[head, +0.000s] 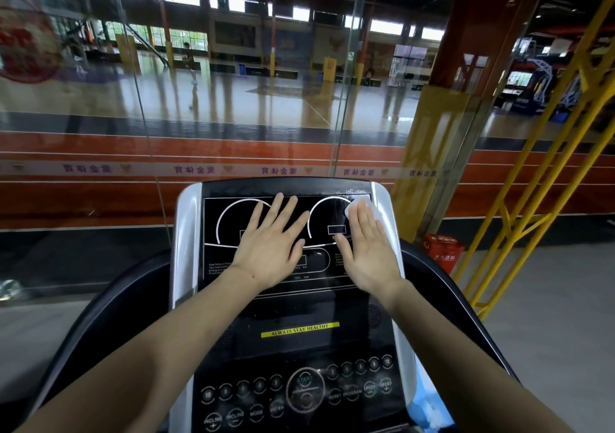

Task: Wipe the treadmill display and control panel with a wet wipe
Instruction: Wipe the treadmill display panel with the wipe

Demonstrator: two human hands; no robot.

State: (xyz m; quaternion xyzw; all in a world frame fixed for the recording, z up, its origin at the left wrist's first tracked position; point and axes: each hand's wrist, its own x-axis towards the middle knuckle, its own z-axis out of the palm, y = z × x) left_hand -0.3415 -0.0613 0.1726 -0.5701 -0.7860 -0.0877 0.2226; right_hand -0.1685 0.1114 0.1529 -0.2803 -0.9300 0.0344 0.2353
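Our right fingers (366, 223) lie flat and close together, pressing a white wet wipe (357, 205) against the upper right corner of the treadmill display (229, 256); the wipe shows only as a crumpled edge past the fingertips and along the outer side of the hand, so we pin it down rather than pinch it. Our right hand (371, 256) covers the right-hand white dial outline. Our left fingers (283, 216) are spread wide and hold nothing, the palm of our left hand (269, 249) resting flat on the glass between the 2 dial outlines. Both forearms reach in from the bottom corners. Below the display sits a yellow strip (300, 330) reading "ALWAYS STAY HEALTHY", and lower still the control panel (299, 392) with its round buttons, untouched by either hand. A red box (442, 251) stands on the floor to the right.
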